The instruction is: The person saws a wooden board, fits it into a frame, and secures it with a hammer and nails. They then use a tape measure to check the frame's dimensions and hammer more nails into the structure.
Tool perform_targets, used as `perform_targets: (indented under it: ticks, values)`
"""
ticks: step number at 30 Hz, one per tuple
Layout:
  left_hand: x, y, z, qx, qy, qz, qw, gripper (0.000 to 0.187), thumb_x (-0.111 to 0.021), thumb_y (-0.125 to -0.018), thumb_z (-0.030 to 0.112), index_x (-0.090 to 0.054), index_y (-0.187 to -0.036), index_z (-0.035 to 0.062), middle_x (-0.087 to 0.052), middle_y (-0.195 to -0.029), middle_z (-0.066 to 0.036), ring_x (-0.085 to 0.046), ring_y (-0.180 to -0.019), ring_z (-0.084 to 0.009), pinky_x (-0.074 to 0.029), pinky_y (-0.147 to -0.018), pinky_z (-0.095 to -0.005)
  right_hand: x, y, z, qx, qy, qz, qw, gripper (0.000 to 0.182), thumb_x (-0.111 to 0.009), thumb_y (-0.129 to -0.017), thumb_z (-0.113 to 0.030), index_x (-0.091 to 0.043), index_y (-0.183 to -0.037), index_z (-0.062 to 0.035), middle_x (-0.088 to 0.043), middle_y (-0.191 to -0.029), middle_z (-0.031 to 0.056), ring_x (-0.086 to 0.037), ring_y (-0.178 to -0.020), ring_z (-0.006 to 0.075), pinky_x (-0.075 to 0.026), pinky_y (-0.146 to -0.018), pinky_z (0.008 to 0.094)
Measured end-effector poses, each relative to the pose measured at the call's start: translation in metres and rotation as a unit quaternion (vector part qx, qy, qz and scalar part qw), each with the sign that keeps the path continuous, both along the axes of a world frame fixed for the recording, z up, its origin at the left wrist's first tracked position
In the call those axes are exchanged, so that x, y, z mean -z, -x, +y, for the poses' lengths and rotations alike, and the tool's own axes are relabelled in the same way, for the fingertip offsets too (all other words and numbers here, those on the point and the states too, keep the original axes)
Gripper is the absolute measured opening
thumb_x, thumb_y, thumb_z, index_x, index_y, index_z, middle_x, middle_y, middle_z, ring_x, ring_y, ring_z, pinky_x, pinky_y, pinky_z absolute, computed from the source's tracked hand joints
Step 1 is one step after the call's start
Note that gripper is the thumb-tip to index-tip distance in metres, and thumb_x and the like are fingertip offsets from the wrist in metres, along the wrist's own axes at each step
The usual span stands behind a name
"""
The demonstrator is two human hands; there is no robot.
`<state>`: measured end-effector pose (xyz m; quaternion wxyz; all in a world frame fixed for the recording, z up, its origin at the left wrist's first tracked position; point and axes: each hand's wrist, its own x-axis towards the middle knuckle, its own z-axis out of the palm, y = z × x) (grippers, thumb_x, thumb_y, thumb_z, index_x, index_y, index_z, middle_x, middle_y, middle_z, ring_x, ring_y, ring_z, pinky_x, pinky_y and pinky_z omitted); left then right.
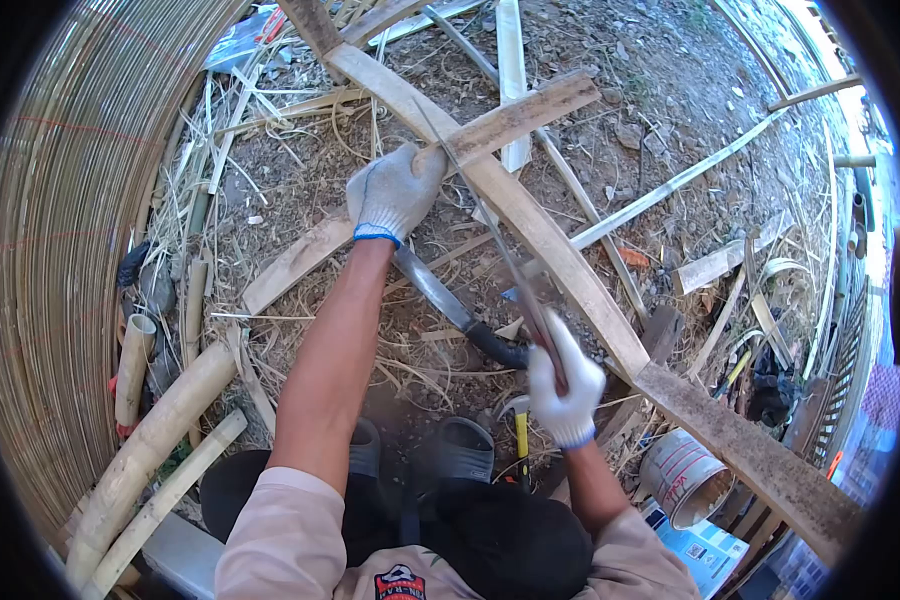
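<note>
My left hand (402, 188), in a white knit glove with a blue cuff, is closed around a short wooden slat (530, 115) where it crosses a long pale wooden beam (530, 225). The slat's other end slants down left behind my forearm. My right hand (567, 385), also gloved, grips the brown handle of a handsaw (510, 262). Its narrow blade, seen almost edge-on, runs up across the beam, right beside my left fingers. Below, a curved blade tool with a black handle (495, 345) lies on the ground between my hands.
A hammer with a yellow handle (522, 445) lies near my sandals (465, 448). At right stands a white bucket (678, 470) under the dark lower beam (740, 455). Bamboo poles (155, 450) and a slatted bamboo screen (60, 220) line the left. Strips and shavings litter the dirt.
</note>
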<state>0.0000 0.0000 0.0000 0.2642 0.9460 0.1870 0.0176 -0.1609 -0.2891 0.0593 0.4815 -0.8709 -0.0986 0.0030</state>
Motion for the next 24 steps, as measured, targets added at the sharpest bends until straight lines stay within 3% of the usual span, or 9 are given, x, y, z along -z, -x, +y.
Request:
perform_targets:
  ticks: [4, 7, 10, 13, 14, 16, 19, 21, 24]
  values:
    - [0.003, 0.024, 0.006, 0.004, -0.004, 0.011, 1.000, 0.060, -0.049, -0.100, 0.062, -0.073, -0.091, 0.0081, -0.074, -0.091, -0.025, -0.073, -0.094, -0.0439, -0.055, -0.084, -0.0515, -0.017, 0.021, 0.000, -0.022, 0.046, -0.015, 0.999, 0.049, -0.070, -0.088, -0.001, -0.066, -0.137, 0.0068, -0.076, -0.085, 0.0216, -0.077, -0.070, 0.0246, -0.059, -0.067, 0.0341]
    - [0.004, 0.016, 0.000, 0.001, -0.010, 0.006, 1.000, 0.059, -0.049, -0.100, 0.061, -0.073, -0.092, 0.0080, -0.074, -0.090, -0.024, -0.072, -0.094, -0.0442, -0.055, -0.084, -0.0514, -0.003, -0.054, 0.061, -0.010, -0.040, -0.014, 0.999, 0.044, -0.072, -0.093, -0.005, -0.068, -0.136, 0.0025, -0.077, -0.085, 0.0176, -0.076, -0.067, 0.0214, -0.058, -0.064, 0.0322]
    - [0.010, 0.006, 0.005, 0.002, -0.019, -0.011, 1.000, 0.058, -0.049, -0.100, 0.061, -0.073, -0.093, 0.0082, -0.074, -0.092, -0.025, -0.073, -0.095, -0.0442, -0.055, -0.085, -0.0513, 0.012, -0.121, 0.118, -0.008, -0.055, -0.054, 0.997, 0.038, -0.073, -0.096, -0.016, -0.071, -0.129, 0.0006, -0.072, -0.079, 0.0231, -0.077, -0.069, 0.0277, -0.059, -0.066, 0.0358]
    - [0.002, 0.003, 0.003, 0.003, 0.003, 0.014, 1.000, 0.059, -0.049, -0.100, 0.062, -0.074, -0.094, 0.0083, -0.074, -0.093, -0.026, -0.073, -0.096, -0.0441, -0.055, -0.085, -0.0515, 0.015, -0.117, 0.111, -0.012, -0.068, -0.066, 0.995, 0.039, -0.073, -0.096, -0.017, -0.070, -0.131, 0.0004, -0.073, -0.081, 0.0220, -0.077, -0.068, 0.0278, -0.059, -0.066, 0.0360]
    - [-0.004, 0.001, 0.004, -0.001, 0.014, 0.027, 1.000, 0.059, -0.049, -0.100, 0.062, -0.074, -0.094, 0.0083, -0.074, -0.093, -0.026, -0.072, -0.096, -0.0440, -0.055, -0.085, -0.0515, 0.011, -0.100, 0.094, -0.019, -0.069, -0.087, 0.994, 0.041, -0.073, -0.095, -0.013, -0.068, -0.134, 0.0003, -0.075, -0.083, 0.0209, -0.077, -0.069, 0.0262, -0.059, -0.066, 0.0360]
    - [-0.004, 0.001, 0.005, -0.002, 0.005, 0.018, 1.000, 0.059, -0.049, -0.099, 0.062, -0.074, -0.093, 0.0082, -0.074, -0.093, -0.025, -0.072, -0.095, -0.0438, -0.054, -0.085, -0.0514, 0.003, -0.048, 0.044, -0.015, -0.015, 0.004, 1.000, 0.046, -0.072, -0.092, -0.002, -0.066, -0.137, 0.0044, -0.079, -0.093, 0.0203, -0.080, -0.078, 0.0240, -0.060, -0.071, 0.0347]
    - [0.009, 0.000, 0.008, 0.003, 0.002, -0.020, 1.000, 0.059, -0.051, -0.099, 0.062, -0.074, -0.091, 0.0080, -0.074, -0.092, -0.025, -0.073, -0.092, -0.0434, -0.055, -0.082, -0.0513, -0.007, 0.007, -0.005, -0.028, 0.036, -0.052, 0.998, 0.053, -0.067, -0.084, 0.001, -0.067, -0.137, 0.0055, -0.078, -0.095, 0.0232, -0.081, -0.081, 0.0275, -0.061, -0.077, 0.0353]
    - [0.018, 0.001, 0.008, 0.008, 0.014, -0.048, 0.999, 0.058, -0.052, -0.099, 0.062, -0.074, -0.091, 0.0082, -0.074, -0.091, -0.024, -0.073, -0.090, -0.0432, -0.055, -0.081, -0.0515, -0.003, 0.005, -0.004, -0.024, 0.037, -0.045, 0.998, 0.050, -0.068, -0.086, 0.000, -0.067, -0.135, 0.0065, -0.078, -0.092, 0.0228, -0.080, -0.078, 0.0271, -0.061, -0.074, 0.0349]
    - [0.012, 0.002, 0.004, 0.003, -0.007, -0.031, 0.999, 0.057, -0.053, -0.099, 0.060, -0.073, -0.089, 0.0084, -0.074, -0.089, -0.022, -0.073, -0.090, -0.0426, -0.055, -0.079, -0.0521, 0.005, -0.062, 0.056, -0.012, -0.036, -0.027, 0.999, 0.045, -0.072, -0.091, -0.006, -0.068, -0.135, 0.0037, -0.077, -0.087, 0.0219, -0.077, -0.070, 0.0244, -0.059, -0.067, 0.0339]
